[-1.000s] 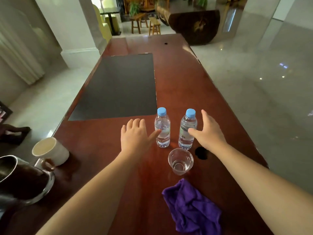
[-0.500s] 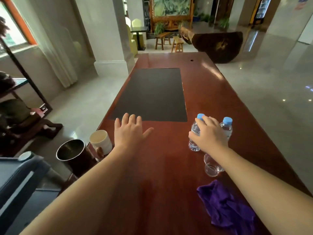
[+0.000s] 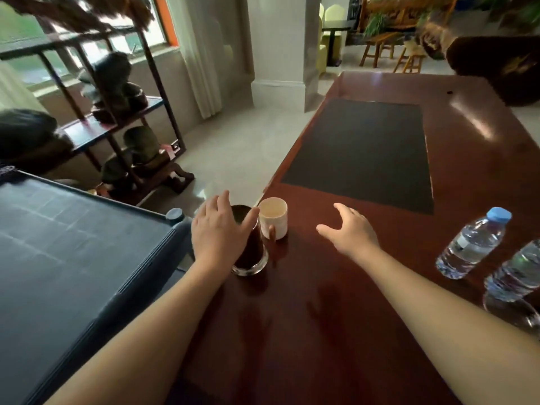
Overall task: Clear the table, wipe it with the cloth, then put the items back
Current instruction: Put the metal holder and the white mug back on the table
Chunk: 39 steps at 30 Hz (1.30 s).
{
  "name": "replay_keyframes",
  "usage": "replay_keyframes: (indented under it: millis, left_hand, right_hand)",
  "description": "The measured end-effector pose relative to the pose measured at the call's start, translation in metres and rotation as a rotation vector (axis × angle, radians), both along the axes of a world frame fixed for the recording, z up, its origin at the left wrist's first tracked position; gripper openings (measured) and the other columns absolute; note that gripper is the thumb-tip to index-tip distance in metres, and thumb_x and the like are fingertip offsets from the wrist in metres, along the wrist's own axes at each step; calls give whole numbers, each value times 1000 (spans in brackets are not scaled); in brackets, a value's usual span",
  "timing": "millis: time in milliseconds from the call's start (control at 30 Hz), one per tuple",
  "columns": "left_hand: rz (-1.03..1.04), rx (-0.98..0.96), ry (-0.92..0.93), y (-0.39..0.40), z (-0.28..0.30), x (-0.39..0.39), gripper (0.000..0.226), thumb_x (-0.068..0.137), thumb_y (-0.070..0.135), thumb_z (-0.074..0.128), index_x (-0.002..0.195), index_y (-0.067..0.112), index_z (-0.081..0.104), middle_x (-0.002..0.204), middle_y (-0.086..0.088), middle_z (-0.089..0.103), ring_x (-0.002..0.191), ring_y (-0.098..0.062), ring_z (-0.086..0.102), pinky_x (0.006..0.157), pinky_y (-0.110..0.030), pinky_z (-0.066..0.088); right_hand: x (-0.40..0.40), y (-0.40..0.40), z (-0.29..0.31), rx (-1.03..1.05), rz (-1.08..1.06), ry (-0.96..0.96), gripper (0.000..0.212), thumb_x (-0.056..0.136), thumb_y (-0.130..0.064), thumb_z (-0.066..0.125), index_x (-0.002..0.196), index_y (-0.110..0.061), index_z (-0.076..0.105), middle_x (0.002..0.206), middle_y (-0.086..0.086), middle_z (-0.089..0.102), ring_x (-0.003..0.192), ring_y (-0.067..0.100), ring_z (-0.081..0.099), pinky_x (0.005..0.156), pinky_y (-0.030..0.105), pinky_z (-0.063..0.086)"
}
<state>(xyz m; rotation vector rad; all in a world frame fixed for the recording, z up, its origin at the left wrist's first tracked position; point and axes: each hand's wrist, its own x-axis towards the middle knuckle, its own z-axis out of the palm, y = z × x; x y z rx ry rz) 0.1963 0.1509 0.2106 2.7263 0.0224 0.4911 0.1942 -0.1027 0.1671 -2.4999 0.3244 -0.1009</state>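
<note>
Across the right half of the view stretches the long, glossy reddish-brown wooden desk (image 3: 336,302), with a flat black rectangular mat (image 3: 362,153) lying on its far part. Just beside its left edge stands a dark blue-grey plastic cart top (image 3: 73,247) with a raised rim. At the desk's right edge lean two clear plastic water bottles, one with a light blue cap (image 3: 472,244) and a nearer one (image 3: 515,273) cut off by the frame, with the rim of a clear glass cup (image 3: 514,312) just below them. Near the left edge stands a dark metal mug (image 3: 251,252) with a shiny base, and touching it on the far side is a white ceramic mug (image 3: 274,218) with a brown handle. The left hand (image 3: 217,235) is spread against the dark metal mug, fingers straight, thumb by its rim. The right hand (image 3: 352,230) hovers over bare wood right of the mugs, fingers relaxed and apart, holding nothing.
</note>
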Motion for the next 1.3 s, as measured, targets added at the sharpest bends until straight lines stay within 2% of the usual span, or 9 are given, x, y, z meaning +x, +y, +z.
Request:
replay_keyframes:
  millis: [367,500,600,667,733,800,933,1033,1300]
  left_hand:
    - [85,-557,251,33,-77,4,124,62,62,80,152,10,13,159,-8,24,145,-20,22,113,-30,20]
    - [74,-620,276,29,-104,18,128,59,59,82,154,12,9,161,-6,18,146,-18,18,106,-23,16]
    - [44,-659,267,27,-119,27,128,55,62,82,153,17,13,159,-4,24,145,-19,22,113,-30,19]
    - [47,-711,259,27,-128,32,129,49,67,80,151,20,17,155,-2,31,142,-17,28,114,-34,26]
    - [65,-749,254,26,-135,34,132,43,72,76,151,26,14,156,1,30,141,-14,28,109,-27,26]
    - [71,-783,250,26,-142,38,134,42,73,77,151,30,13,155,3,30,141,-13,29,110,-28,27]
    - [10,-858,233,27,-147,44,125,45,65,85,148,29,23,146,5,43,134,-12,42,109,-43,39]
    - [-15,-868,184,24,-146,44,111,49,59,85,143,35,32,136,13,51,125,-4,47,105,-40,43]
    - [-64,-907,146,18,-144,48,100,55,49,86,139,32,37,130,12,54,123,-8,51,103,-43,46]
  right_hand:
    - [41,60,-48,350,5,96,107,65,-60,77,150,-20,25,151,7,40,136,23,40,107,36,35]
    - [67,74,-63,408,-7,85,118,61,-59,81,152,-19,19,154,9,35,139,22,36,111,40,33]
    - [90,80,-75,443,-23,65,122,59,-56,83,153,-18,14,156,9,30,142,23,30,113,43,31]
    - [105,83,-83,449,-35,42,126,58,-53,85,153,-17,12,158,9,25,144,22,25,115,41,26]
    - [117,87,-89,422,-35,15,129,56,-52,87,153,-15,11,159,8,22,145,21,21,116,37,23]
    - [127,93,-93,393,-20,12,132,53,-53,86,153,-14,9,159,7,21,144,20,21,115,36,24]
    - [140,103,-97,319,5,24,127,57,-54,84,153,-14,10,157,7,24,142,23,26,110,37,28]
    - [144,106,-98,263,-19,11,119,59,-54,82,150,-12,20,152,9,34,137,26,35,104,37,34]
    - [138,102,-96,243,-51,-59,102,58,-51,82,140,-13,35,140,7,46,125,25,46,93,32,38]
